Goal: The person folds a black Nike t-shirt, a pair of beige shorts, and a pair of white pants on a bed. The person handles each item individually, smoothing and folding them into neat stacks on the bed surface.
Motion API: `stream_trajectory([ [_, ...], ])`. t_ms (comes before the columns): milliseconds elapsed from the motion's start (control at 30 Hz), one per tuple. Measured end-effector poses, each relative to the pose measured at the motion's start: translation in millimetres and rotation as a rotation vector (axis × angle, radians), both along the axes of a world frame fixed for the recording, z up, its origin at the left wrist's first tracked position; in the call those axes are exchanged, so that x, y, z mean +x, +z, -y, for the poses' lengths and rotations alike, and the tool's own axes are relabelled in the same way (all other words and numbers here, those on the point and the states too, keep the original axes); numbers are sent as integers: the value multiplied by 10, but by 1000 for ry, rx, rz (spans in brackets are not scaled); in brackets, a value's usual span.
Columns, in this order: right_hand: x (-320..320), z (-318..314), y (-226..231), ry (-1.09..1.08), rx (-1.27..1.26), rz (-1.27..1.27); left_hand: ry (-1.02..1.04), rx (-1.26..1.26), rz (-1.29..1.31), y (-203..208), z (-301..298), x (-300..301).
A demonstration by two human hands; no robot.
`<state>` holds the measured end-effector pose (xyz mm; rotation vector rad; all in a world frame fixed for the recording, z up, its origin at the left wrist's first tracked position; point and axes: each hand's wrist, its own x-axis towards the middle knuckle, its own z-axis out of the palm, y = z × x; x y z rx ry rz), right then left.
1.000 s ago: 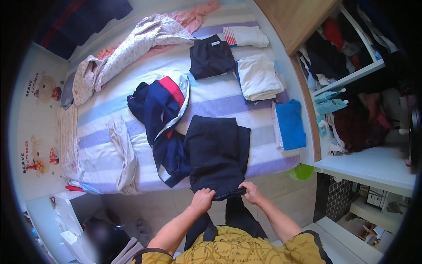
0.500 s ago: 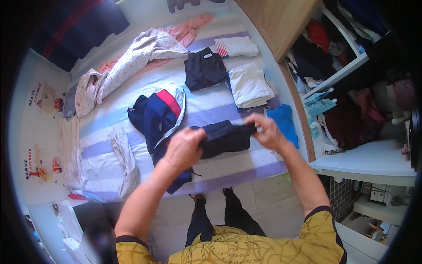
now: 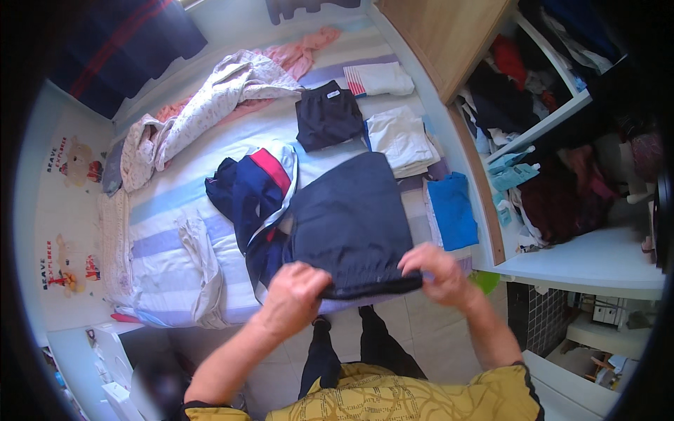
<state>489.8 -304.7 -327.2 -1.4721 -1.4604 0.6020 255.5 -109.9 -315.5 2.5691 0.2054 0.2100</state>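
Black garment (image 3: 351,221) held out over a bed (image 3: 154,270)

The step looks like straightening the cloth; the next move seems to call for an even, level hold. The left hand's (image 3: 291,295) fingers grip one end of the gathered near edge, the right hand's (image 3: 448,279) the other. The cloth spreads away from them, beside a red-striped navy garment (image 3: 242,195).

1. The pale left wall (image 3: 81,210) bears cartoon bear decals (image 3: 77,156).
2. A red-striped navy curtain (image 3: 144,52) hangs upper left.
3. A stripe-sheeted bed (image 3: 160,243) fills the middle.
4. At right, white wardrobe shelves (image 3: 565,261) stand open beside a wooden panel (image 3: 442,42).
5. Pale tiles (image 3: 449,323) cover the floor.
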Motion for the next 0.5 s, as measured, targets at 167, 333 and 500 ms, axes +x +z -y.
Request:
stream_trajectory([
  [167,-729,631,-1378,-111,-300,-89,8,-127,-162,-1296,496,-512],
  [333,-1290,1006,-2382,-83,-582,-213,-5,-191,-381,-2328,974,-1057],
  [500,-1099,968,-2856,75,-912,-780,-22,-254,-481,-2578,1164,-1246],
])
